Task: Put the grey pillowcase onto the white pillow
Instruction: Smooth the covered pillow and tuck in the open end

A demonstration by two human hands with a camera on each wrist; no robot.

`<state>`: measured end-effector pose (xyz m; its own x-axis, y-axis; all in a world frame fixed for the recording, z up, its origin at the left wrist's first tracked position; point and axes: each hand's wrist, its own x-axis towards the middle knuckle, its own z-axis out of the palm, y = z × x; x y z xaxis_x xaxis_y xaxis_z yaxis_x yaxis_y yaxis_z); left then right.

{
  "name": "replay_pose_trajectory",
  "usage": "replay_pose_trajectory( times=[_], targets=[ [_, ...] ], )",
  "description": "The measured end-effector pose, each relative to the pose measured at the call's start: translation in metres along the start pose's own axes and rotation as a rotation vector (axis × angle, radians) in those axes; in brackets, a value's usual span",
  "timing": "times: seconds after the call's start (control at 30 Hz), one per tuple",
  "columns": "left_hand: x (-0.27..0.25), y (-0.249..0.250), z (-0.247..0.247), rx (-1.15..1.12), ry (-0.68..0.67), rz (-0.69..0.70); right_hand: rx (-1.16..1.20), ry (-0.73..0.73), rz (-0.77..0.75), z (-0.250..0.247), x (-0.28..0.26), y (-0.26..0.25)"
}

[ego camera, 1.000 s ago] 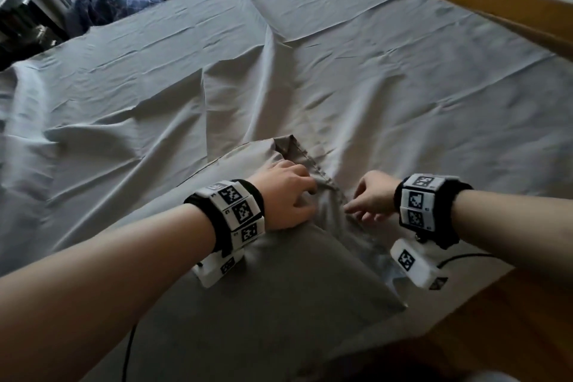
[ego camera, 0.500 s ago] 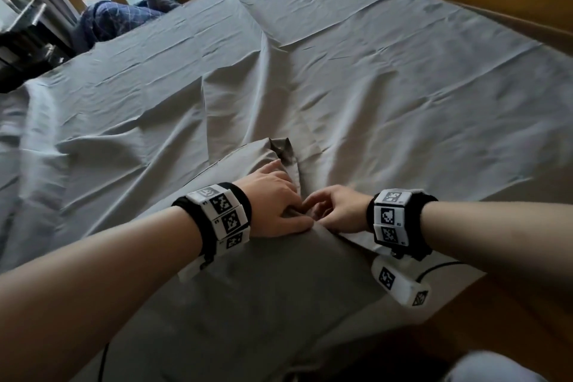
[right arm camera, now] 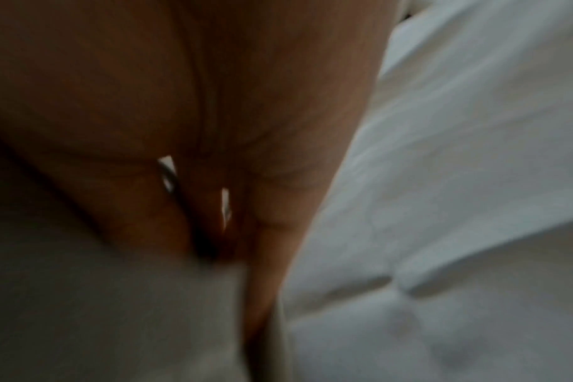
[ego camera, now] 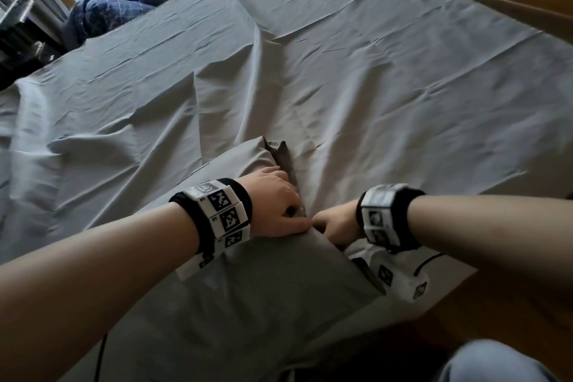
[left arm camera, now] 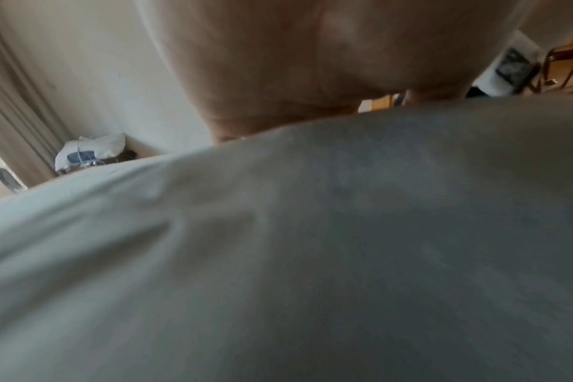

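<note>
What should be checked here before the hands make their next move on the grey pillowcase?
1. Left hand on the grey fabric pillowcase: ok, it rests at the case's open edge, thumb on the fabric.
2. Right hand at the opening: ok, its fingers reach under the case's edge; the grip itself is hidden.
3. White pillow inside the case: cannot tell; the case bulges, and white material shows at the opening under the right wrist.
4. Far corner filled out: not ok, it looks folded over and dark.
5. Case lying on the grey creased bedsheet: ok.
</note>
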<state>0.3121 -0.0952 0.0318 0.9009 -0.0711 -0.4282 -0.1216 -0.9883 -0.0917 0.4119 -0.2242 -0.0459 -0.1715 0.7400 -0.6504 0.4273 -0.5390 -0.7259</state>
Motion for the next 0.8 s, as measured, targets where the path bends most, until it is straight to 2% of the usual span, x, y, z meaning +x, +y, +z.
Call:
replay_pose_trajectory(
  times=[0.1,0.2,0.27,0.33,0.43,0.53,0.67,0.73,0.8],
  targets=[
    [-0.002,0.01,0.007,-0.08,0.019,0.031,0.579,-0.182,0.084,-0.01,-0.011,0.008],
    [0.0,0.028,0.014,-0.069,0.054,0.028,0.782,-0.271,0.112,-0.005,-0.016,0.022],
    [0.003,0.033,0.022,-0.032,0.052,0.007,0.889,-0.202,0.142,-0.002,-0.018,0.027],
    [0.004,0.035,0.032,0.017,0.042,0.001,0.903,-0.032,0.216,-0.004,-0.024,0.027],
    [0.007,0.043,0.041,0.047,0.04,-0.016,0.715,0.17,0.294,-0.011,-0.039,0.032],
    [0.011,0.041,0.034,-0.036,0.089,-0.052,0.725,0.202,0.276,-0.02,-0.048,0.035],
    [-0.005,0.0,0.001,-0.272,0.233,-0.192,0.925,0.214,0.098,-0.047,-0.028,0.013],
    [-0.017,-0.026,-0.007,-0.26,0.192,-0.28,0.977,0.199,0.076,-0.057,-0.007,-0.004],
    [-0.027,-0.042,-0.004,-0.236,0.062,-0.364,0.962,0.156,0.125,-0.057,0.011,-0.017]
  ],
)
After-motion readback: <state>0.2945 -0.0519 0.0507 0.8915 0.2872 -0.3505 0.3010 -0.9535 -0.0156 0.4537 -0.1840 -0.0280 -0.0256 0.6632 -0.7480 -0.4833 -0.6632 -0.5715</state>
